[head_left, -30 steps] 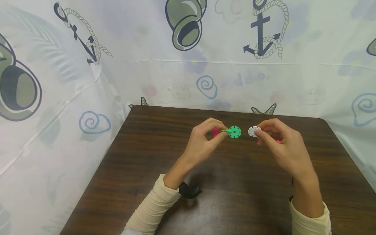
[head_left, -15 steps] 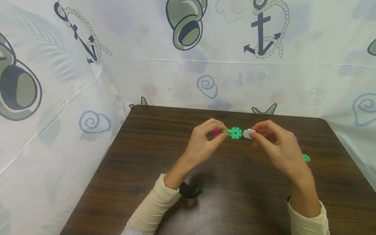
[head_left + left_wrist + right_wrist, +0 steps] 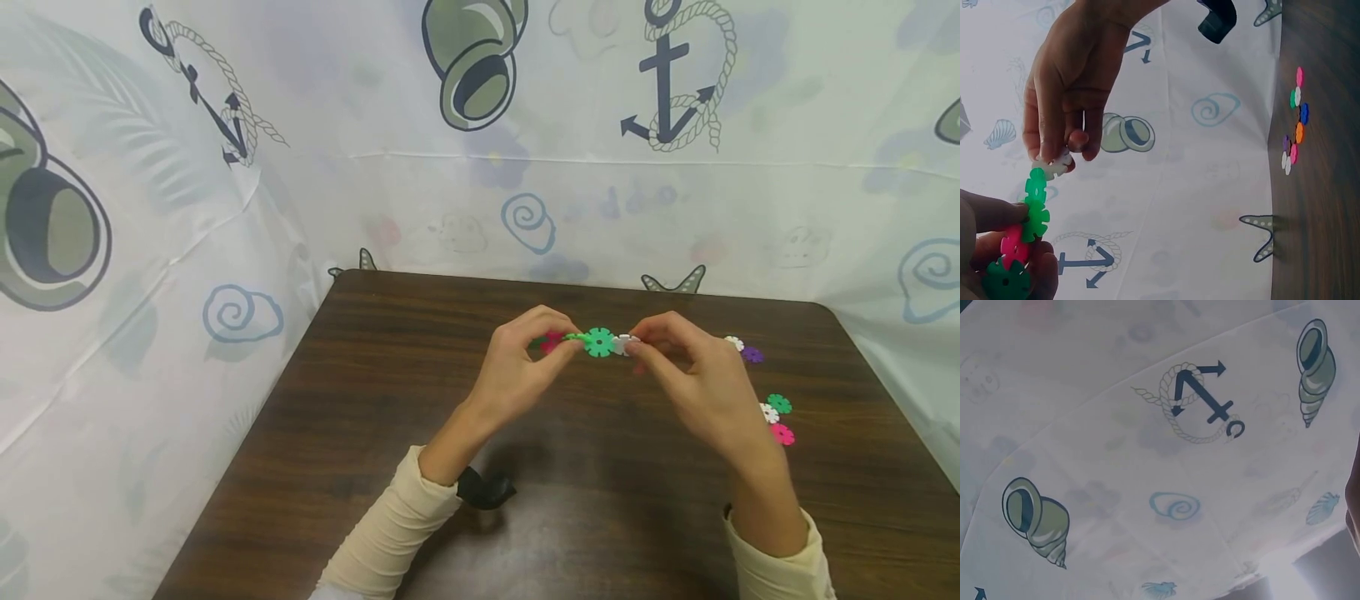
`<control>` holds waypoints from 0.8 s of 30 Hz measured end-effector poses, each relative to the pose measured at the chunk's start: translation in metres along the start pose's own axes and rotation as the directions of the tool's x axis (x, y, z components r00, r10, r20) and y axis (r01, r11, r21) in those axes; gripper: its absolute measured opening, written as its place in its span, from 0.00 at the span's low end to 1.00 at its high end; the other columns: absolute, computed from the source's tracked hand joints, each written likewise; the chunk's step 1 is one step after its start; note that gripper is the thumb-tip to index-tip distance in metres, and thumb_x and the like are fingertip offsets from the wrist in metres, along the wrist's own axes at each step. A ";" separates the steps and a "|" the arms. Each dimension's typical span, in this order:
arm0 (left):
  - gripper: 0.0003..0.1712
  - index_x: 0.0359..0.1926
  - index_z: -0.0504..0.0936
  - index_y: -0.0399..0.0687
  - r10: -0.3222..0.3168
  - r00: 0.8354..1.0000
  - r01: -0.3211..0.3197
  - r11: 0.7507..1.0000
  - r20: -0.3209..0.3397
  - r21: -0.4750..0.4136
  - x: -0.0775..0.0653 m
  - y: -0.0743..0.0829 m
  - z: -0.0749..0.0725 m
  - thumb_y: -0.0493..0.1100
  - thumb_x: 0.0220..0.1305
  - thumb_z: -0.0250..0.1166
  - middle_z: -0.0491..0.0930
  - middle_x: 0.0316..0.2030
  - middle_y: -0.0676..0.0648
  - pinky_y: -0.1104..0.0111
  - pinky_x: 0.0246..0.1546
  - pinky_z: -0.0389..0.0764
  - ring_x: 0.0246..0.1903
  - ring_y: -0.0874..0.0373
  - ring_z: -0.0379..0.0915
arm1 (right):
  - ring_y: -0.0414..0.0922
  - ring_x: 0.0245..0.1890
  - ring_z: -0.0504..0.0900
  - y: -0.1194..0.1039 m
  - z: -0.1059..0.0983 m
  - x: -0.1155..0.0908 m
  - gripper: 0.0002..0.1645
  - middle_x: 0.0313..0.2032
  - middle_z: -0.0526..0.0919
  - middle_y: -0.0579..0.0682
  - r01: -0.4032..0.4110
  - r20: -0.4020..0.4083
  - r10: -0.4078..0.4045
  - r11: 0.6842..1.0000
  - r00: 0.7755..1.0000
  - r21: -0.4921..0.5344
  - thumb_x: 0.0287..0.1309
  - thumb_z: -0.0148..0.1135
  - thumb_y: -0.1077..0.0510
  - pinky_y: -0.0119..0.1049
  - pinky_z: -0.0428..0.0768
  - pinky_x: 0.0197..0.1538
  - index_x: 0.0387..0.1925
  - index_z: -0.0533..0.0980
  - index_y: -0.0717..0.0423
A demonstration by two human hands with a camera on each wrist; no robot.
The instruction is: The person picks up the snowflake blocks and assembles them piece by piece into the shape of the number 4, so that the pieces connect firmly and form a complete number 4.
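Note:
My left hand (image 3: 513,362) pinches a short chain of notched plastic snowflake discs above the table. In the left wrist view, the chain runs from a dark green disc (image 3: 1005,281) through a pink disc (image 3: 1015,247) to two brighter green ones. At the chain's right end is a green disc (image 3: 599,342), standing face-on in the head view. Against its edge sits a white disc (image 3: 1052,167), pinched between the thumb and fingertips of my right hand (image 3: 701,383). Fingers cover part of the white disc. The right wrist view catches only a sliver of hand at its right edge.
On the dark wooden table (image 3: 360,417), loose discs lie to the right: a purple one (image 3: 753,355), a green one (image 3: 780,404), a pink one (image 3: 782,434) and several others, including blue (image 3: 1304,114) and orange (image 3: 1300,132). A printed cloth (image 3: 375,192) hangs behind.
My right hand has moved left, bringing the white disc from apart to the green disc's edge. Loose discs on the right have come into sight. The left hand has stayed almost still.

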State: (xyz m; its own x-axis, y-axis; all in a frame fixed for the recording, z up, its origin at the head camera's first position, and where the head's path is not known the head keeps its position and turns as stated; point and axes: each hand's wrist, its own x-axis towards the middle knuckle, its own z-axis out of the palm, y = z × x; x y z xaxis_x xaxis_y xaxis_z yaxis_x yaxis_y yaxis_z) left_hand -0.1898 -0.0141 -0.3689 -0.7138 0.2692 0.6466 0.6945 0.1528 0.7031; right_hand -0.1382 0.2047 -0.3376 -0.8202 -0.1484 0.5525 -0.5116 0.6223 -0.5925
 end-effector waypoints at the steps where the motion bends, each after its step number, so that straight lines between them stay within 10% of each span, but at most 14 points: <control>1: 0.02 0.37 0.88 0.40 -0.004 1.000 0.004 1.000 -0.004 -0.008 0.000 0.000 0.000 0.34 0.63 0.71 0.86 0.38 0.48 0.66 0.36 0.82 0.36 0.62 0.78 | 0.30 0.28 0.83 0.000 0.001 0.000 0.08 0.31 0.89 0.46 0.007 -0.012 -0.007 1.000 1.000 0.000 0.63 0.70 0.65 0.13 0.78 0.44 0.43 0.81 0.54; 24: 0.02 0.35 0.88 0.38 -0.057 0.998 0.056 0.997 -0.012 -0.050 0.002 -0.003 0.001 0.34 0.65 0.70 0.86 0.35 0.46 0.73 0.31 0.74 0.29 0.61 0.72 | 0.31 0.26 0.78 0.008 0.017 0.007 0.09 0.27 0.87 0.46 0.149 -0.104 -0.154 0.988 0.983 -0.048 0.57 0.73 0.69 0.19 0.72 0.33 0.38 0.82 0.55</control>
State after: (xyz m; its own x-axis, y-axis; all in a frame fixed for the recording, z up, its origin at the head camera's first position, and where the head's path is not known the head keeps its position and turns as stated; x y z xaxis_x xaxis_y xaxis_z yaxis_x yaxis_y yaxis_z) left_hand -0.1932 -0.0128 -0.3701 -0.7532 0.2483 0.6092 0.6480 0.1204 0.7521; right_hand -0.1522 0.1954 -0.3484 -0.7007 -0.1610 0.6951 -0.6153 0.6294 -0.4745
